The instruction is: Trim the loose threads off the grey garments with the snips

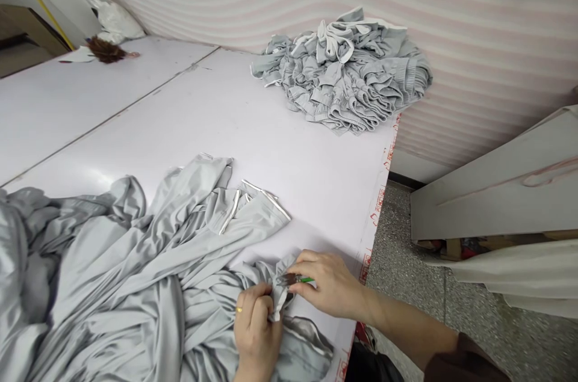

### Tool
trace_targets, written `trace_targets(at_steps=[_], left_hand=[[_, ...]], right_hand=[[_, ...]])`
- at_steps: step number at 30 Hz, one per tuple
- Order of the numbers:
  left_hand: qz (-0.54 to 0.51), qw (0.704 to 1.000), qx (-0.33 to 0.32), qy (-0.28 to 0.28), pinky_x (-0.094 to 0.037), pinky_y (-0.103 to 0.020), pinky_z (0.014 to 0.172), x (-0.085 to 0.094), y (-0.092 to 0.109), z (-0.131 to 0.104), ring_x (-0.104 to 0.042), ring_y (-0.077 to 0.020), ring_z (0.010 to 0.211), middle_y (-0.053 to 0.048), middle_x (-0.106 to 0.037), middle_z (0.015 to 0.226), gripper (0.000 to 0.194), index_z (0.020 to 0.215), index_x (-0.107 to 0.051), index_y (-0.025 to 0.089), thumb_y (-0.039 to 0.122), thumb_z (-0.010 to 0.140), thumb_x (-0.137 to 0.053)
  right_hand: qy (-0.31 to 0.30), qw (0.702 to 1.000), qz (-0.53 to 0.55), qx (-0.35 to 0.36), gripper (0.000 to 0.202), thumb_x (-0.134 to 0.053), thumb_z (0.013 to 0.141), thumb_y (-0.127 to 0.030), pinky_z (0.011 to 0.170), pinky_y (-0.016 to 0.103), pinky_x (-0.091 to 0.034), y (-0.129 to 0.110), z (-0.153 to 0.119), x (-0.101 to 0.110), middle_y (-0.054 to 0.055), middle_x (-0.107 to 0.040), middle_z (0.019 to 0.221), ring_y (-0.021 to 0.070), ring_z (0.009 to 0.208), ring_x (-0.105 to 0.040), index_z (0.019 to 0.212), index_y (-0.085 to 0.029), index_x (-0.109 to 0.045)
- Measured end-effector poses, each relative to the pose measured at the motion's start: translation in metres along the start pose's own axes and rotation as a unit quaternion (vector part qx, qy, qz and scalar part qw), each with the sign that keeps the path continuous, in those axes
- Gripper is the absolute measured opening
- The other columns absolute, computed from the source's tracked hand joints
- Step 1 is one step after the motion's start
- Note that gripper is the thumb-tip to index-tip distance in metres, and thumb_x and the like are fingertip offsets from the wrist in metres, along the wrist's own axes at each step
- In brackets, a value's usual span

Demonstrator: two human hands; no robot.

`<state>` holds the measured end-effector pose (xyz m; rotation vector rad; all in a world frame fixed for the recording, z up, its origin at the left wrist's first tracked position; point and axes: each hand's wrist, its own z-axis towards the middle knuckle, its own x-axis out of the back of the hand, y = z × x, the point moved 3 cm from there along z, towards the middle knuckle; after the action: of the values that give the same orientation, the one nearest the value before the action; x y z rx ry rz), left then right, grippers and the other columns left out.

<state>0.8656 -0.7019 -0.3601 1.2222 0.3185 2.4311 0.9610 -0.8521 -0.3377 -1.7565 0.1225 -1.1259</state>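
Close to the table's front right corner, my left hand (258,325) pinches the gathered edge of a light grey garment (212,316), with a ring on one finger. Just beside it, my right hand (332,286) grips a pair of small thread snips (289,279), dark with a bit of green showing. The tips of the snips lie against the grey cloth at the pale edge strip. Most of the snips' handle is hidden by my fingers. More grey cloth with white-trimmed edges (253,213) spreads to the left of my hands.
A heaped stack of grey garments (356,81) sits at the table's (311,171) far right corner. At the back left lie a brown feathery bundle (106,50) and a white plastic bag (118,18). Right of the table edge are speckled floor (401,237) and a white board (487,189).
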Motion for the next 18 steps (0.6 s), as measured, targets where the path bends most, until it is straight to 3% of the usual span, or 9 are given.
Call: trace_targets(at_steps=[4,9,13,16,18], left_hand=[[0.006,1.000,-0.012,0.003,-0.044,-0.028,0.070,0.001,0.004,0.004,-0.053,-0.0163,0.075,-0.004,-0.061,0.081,0.031,0.072,-0.040,0.023,-0.004,0.078,-0.053],[-0.003,1.000,-0.021,0.022,-0.043,-0.027,0.070,0.003,0.009,0.009,-0.053,-0.0161,0.074,-0.005,-0.061,0.079,0.031,0.070,-0.040,0.023,-0.005,0.078,-0.053],[-0.011,0.999,0.002,0.032,-0.042,-0.028,0.072,0.003,0.005,0.007,-0.055,-0.0163,0.075,-0.004,-0.063,0.080,0.031,0.069,-0.041,0.023,-0.003,0.076,-0.055],[-0.086,0.990,0.110,0.013,-0.042,-0.031,0.078,0.001,-0.002,0.005,-0.059,-0.0188,0.080,-0.003,-0.068,0.085,0.026,0.068,-0.044,0.024,0.007,0.075,-0.063],[-0.201,0.939,0.278,-0.017,-0.043,-0.032,0.076,-0.003,-0.010,0.005,-0.061,-0.0197,0.078,-0.002,-0.068,0.083,0.013,0.081,-0.053,0.025,0.019,0.078,-0.064]], right_hand=[[0.012,1.000,-0.014,-0.011,0.015,-0.066,0.088,-0.028,0.072,0.027,-0.048,0.002,0.003,-0.002,0.002,-0.073,0.092,0.0174,0.080,-0.068,0.099,-0.025,-0.076],[-0.023,1.000,-0.001,-0.010,0.019,-0.069,0.086,-0.029,0.075,0.027,-0.048,0.003,0.005,-0.002,0.002,-0.072,0.098,0.0179,0.086,-0.067,0.103,-0.025,-0.075],[-0.017,0.999,-0.006,-0.038,0.019,-0.068,0.086,-0.031,0.076,0.028,-0.047,0.005,0.005,-0.001,0.002,-0.071,0.098,0.0187,0.086,-0.067,0.104,-0.025,-0.073],[-0.019,0.999,0.002,-0.033,0.034,-0.074,0.079,-0.027,0.075,0.029,-0.046,0.006,0.007,-0.004,0.003,-0.068,0.102,0.0202,0.087,-0.065,0.112,-0.024,-0.067],[-0.005,0.999,-0.003,-0.034,0.027,-0.067,0.079,-0.013,0.073,0.028,-0.044,0.008,0.013,-0.006,0.003,-0.067,0.098,0.0188,0.085,-0.064,0.105,-0.022,-0.067]])
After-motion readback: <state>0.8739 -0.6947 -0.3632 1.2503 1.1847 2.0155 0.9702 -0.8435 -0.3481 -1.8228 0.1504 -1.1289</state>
